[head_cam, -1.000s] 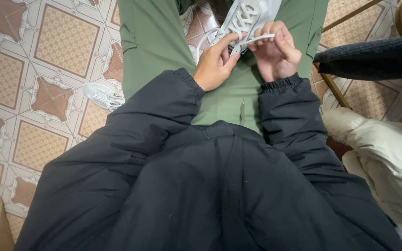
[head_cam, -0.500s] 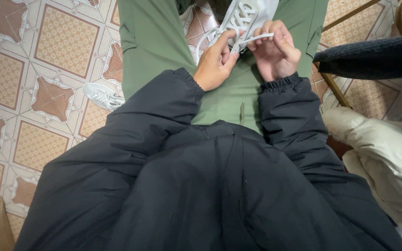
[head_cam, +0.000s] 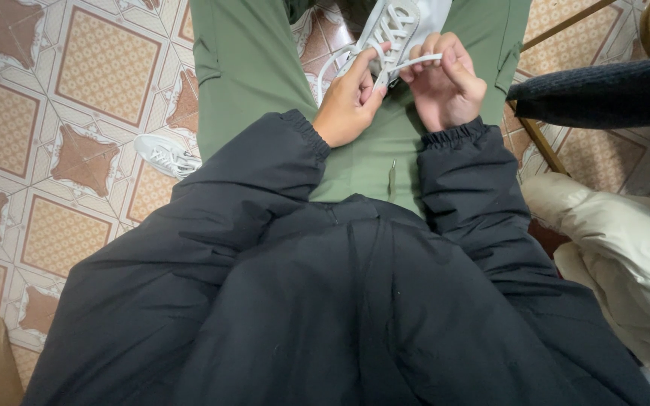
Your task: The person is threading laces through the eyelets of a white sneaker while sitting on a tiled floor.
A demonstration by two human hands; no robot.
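Hands meet over the lap, working the laces of a white sneaker that rests on the person's green trousers, toe pointing away toward the top edge of the head view.

Left hand: grip closed on a white lace — thumb and forefinger pinch it near the shoe's tongue, and a loop of it arcs out to the left of the hand. Right hand: fingers curled, grip closed on the other lace end, which runs as a short flat strand across the fingertips toward the left hand. The two hands are touching or very nearly so at the fingertips; cannot tell which.

Step in hand, as judged — tying the shoe, at the stage where one lace is looped and the other is being brought across it. No finished bow is visible yet.

Next move would call for keeping tension on both strands while the right-hand end passes around the loop; slack would let the loop collapse.

Surroundings: black puffer jacket fills the lower frame; a second white sneaker lies on the patterned tile floor to the left; a cream-coloured jacket lies at right.
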